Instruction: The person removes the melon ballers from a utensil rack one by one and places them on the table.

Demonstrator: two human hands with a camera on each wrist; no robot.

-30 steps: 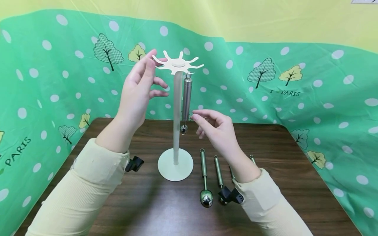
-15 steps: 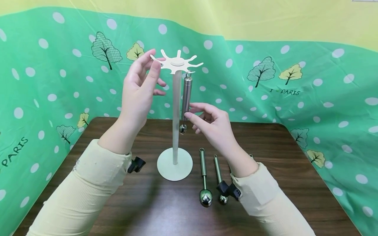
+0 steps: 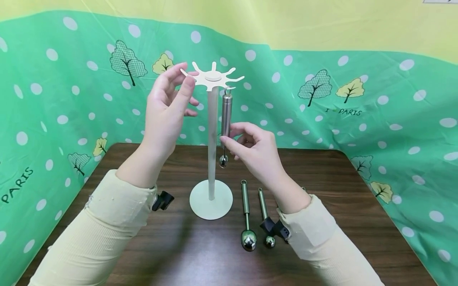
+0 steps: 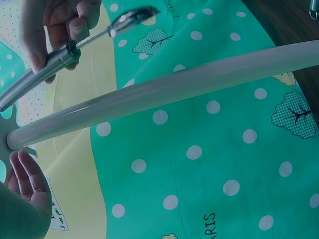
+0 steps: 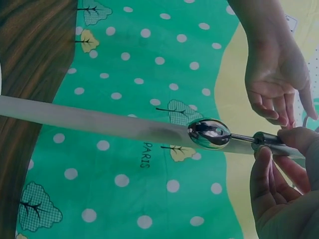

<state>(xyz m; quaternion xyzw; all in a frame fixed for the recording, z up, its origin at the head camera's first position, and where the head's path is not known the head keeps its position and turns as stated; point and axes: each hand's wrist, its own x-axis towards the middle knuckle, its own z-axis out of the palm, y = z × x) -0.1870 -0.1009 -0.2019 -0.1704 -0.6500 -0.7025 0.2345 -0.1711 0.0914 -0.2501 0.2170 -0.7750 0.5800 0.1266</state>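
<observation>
A metal scoop (image 3: 226, 115) with a tubular grey handle hangs by its ring from a prong of a white hanging rack (image 3: 212, 135). My right hand (image 3: 255, 149) pinches the lower handle between thumb and fingers. Below the grip shows the shiny oval bowl (image 5: 209, 133), clear in the right wrist view. At the rack's top, my left hand (image 3: 166, 101) holds a left-side prong between thumb and index finger, its other fingers loosely spread. The left wrist view has the right hand (image 4: 60, 25) on the scoop, beside the rack's post (image 4: 164, 89).
On the dark wooden table (image 3: 171, 254), right of the rack's round base (image 3: 202, 204), lie a larger scoop (image 3: 247, 214) and another scoop (image 3: 263, 204). More handles are partly hidden behind the right forearm. A green dotted curtain (image 3: 286, 127) surrounds the table's back and sides.
My right hand has moved left and taken hold of the hanging scoop's handle. The left thumb has come in against the rack's prong.
</observation>
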